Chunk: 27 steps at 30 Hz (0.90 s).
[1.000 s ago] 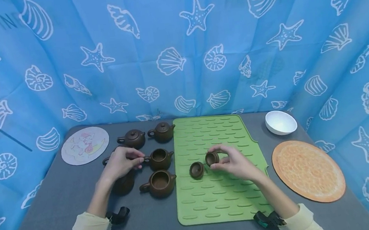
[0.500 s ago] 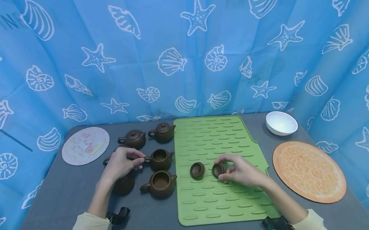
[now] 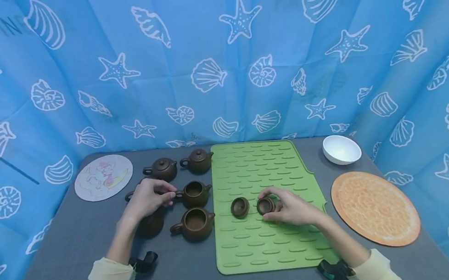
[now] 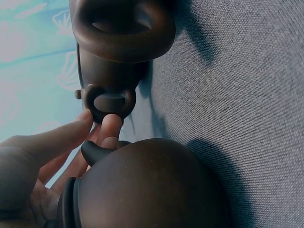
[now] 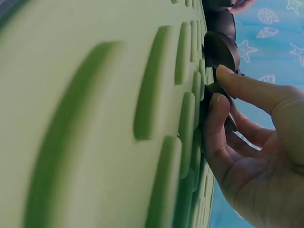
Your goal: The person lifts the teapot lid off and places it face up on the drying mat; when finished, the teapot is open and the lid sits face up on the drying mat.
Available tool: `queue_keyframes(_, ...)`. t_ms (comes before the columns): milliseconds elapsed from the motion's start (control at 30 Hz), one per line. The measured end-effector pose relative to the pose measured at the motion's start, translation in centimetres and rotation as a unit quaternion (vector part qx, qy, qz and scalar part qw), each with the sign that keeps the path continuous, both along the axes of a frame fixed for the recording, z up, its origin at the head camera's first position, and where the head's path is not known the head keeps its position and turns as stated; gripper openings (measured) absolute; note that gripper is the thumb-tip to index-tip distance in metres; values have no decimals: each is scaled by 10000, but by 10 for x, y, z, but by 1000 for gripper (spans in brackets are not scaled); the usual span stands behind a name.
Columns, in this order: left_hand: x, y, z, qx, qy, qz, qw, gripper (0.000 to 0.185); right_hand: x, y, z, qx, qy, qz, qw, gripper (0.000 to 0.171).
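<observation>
My left hand [image 3: 149, 199] pinches the handle of a brown lidless teapot [image 3: 195, 195]; in the left wrist view the fingertips meet at its ring handle [image 4: 109, 102]. My right hand [image 3: 292, 207] holds a small upturned teapot lid [image 3: 264, 206] between thumb and fingers, low at the green mat [image 3: 252, 164]. Left of it a second upturned lid [image 3: 239, 208] lies on the mat. In front of the pinched teapot stands another lidless teapot [image 3: 196, 224]. Beneath my left hand more brown teapots [image 3: 150, 224] show only in part.
Two lidded teapots [image 3: 198, 161] stand behind my left hand. A round picture mat [image 3: 104, 177] lies at the back left. On the right are a white bowl [image 3: 342, 149] and a round orange mat [image 3: 375, 208]. A blue shell-print curtain [image 3: 220, 103] hangs behind the grey table [image 3: 173, 275].
My right hand has brought its lid down and slightly right, close to the mat beside the other lid. The left hand and its teapot have stayed in place.
</observation>
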<state>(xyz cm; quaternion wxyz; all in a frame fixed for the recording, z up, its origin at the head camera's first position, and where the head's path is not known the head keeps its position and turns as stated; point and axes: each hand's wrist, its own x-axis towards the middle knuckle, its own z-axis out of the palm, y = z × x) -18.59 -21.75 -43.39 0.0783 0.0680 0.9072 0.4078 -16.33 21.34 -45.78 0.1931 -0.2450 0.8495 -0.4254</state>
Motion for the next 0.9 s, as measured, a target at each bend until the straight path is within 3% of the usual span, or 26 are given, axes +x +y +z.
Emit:
queue_keyframes(200, 0, 0, 1, -24, -32, -30, 10000, 12, -4, 3, 5, 89, 54, -70, 9999, 57)
queue_keyframes(467, -4, -1, 7, -64, -206, -223, 9995, 13, -19, 1, 14, -165, 94, -178, 9997, 49)
queue_keyframes(900, -24, 7, 23, -156, -94, -462, 9988, 21, -57, -45, 36, -677, -42, -174, 9975, 42)
